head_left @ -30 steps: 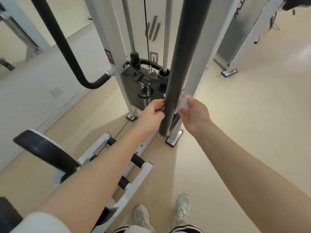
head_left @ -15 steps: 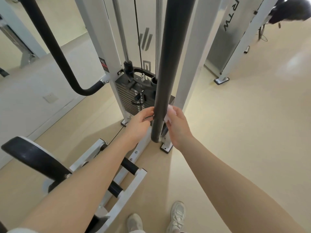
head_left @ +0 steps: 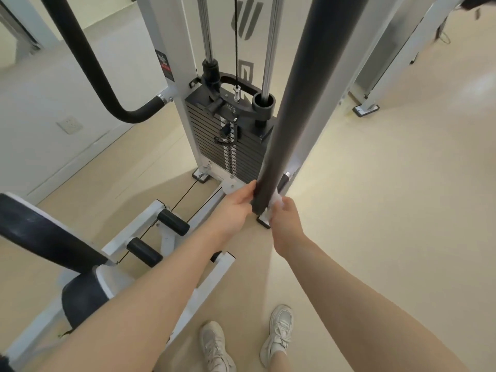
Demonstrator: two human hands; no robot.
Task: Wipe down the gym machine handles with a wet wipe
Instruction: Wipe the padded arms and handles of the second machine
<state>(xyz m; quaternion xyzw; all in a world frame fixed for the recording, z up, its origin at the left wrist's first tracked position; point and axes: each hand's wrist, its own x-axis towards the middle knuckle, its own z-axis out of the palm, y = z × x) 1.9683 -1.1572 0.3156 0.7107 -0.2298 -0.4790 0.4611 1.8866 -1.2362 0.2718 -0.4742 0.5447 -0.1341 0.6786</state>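
Observation:
A long black padded handle (head_left: pixel 300 98) of the gym machine hangs down through the middle of the view, its lower end near my hands. My left hand (head_left: pixel 236 208) touches the handle's lower end from the left with its fingertips. My right hand (head_left: pixel 284 218) grips a white wet wipe (head_left: pixel 276 201) and presses it against the right side of the handle's bottom end. Most of the wipe is hidden between my fingers and the handle. A second curved black handle (head_left: pixel 88 68) hangs at the upper left.
The black weight stack (head_left: pixel 228 140) with its guide rods and cable stands behind the handle in a white frame. A black seat pad (head_left: pixel 45 234) and black foot rollers (head_left: pixel 171 221) lie lower left. Another white machine frame (head_left: pixel 397 44) stands at the upper right. My two shoes show below.
Both hands have slid down the black handle to its very bottom end, the right one carrying the wipe along. The camera view shifted slightly downward.

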